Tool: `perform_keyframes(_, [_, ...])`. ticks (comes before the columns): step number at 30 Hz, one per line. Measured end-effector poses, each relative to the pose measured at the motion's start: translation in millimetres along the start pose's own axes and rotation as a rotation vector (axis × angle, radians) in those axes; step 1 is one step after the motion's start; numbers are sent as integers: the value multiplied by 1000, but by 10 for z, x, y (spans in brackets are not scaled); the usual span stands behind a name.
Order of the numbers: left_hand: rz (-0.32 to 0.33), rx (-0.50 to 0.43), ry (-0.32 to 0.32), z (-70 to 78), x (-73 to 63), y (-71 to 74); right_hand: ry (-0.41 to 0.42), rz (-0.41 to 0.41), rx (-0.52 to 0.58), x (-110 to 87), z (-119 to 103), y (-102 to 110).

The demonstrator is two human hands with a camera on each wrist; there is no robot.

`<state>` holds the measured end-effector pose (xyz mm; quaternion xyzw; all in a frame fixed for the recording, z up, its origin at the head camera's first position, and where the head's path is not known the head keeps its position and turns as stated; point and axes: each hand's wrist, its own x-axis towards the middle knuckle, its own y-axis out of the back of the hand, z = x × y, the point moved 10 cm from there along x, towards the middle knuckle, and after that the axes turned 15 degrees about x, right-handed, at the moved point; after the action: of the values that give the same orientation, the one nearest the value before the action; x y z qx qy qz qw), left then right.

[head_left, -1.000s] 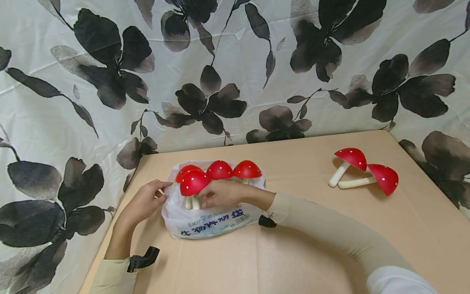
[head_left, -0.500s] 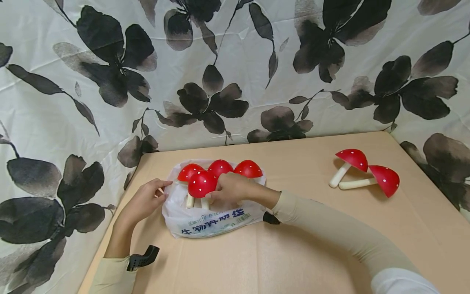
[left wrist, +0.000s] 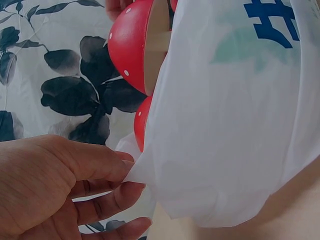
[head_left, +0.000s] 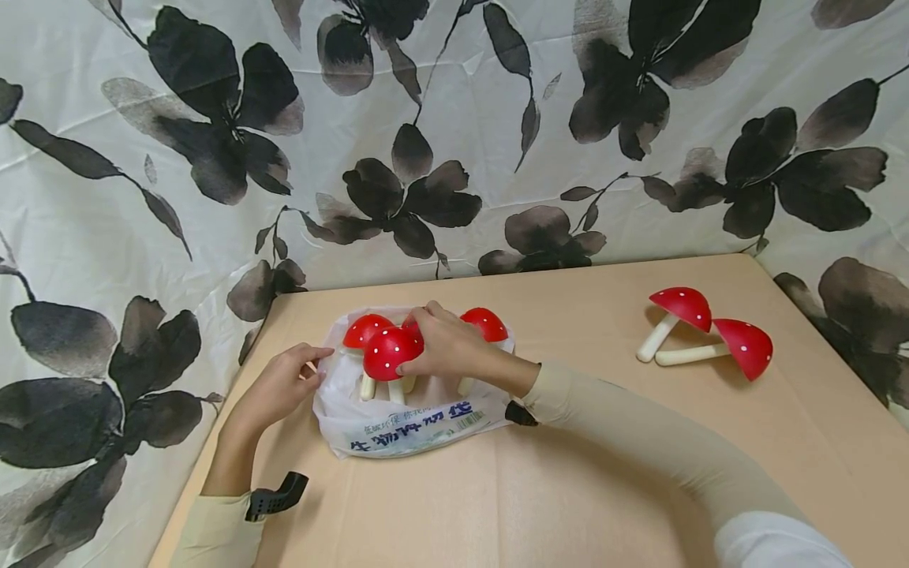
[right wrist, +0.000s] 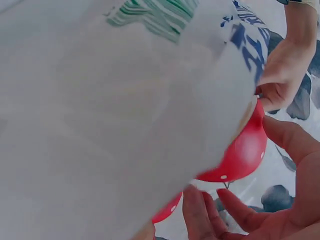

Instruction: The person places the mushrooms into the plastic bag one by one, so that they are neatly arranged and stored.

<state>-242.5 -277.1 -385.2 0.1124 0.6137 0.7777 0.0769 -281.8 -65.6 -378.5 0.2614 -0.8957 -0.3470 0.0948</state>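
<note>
A white plastic bag (head_left: 348, 438) with blue lettering lies open on the table, several red toy mushrooms with white dots in its mouth. My left hand (head_left: 284, 384) pinches the bag's left edge between thumb and fingers, plain in the left wrist view. My right hand (head_left: 450, 345) is over the bag, its thumb right at the cap of the front mushroom (head_left: 387, 353). Its fingers reach across a cap behind, which they mostly hide. In the right wrist view those fingers (right wrist: 240, 210) are spread around a red cap (right wrist: 242, 152). Another mushroom (head_left: 486, 323) stands behind the right hand.
Two more toy mushrooms, one (head_left: 678, 308) against the other (head_left: 746, 347), lie at the right of the tan table (head_left: 568, 505). A white floral cloth (head_left: 454, 95) hangs along the back edge. Both wrists wear dark bands, the left band (head_left: 277, 498) showing clearly.
The front mushroom has shifted right and more upright in the bag. My right hand has left its stem and risen to the caps. The left hand has stayed at the bag's edge.
</note>
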Motion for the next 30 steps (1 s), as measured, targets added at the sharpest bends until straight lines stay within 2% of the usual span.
perform_keyframes(7, [-2,8,-5,-8,20,-18,58,-31,-25,78,-101,-103])
perform_keyframes(12, [-11,13,2,-25,25,-34,66,-46,-51,117,-133,-133])
perform_keyframes(20, [-16,11,1,-27,30,-26,77,-103,141,140,-222,-211])
perform_keyframes(30, [-19,-6,-8,-18,14,-49,49,-153,179,166,-265,-419])
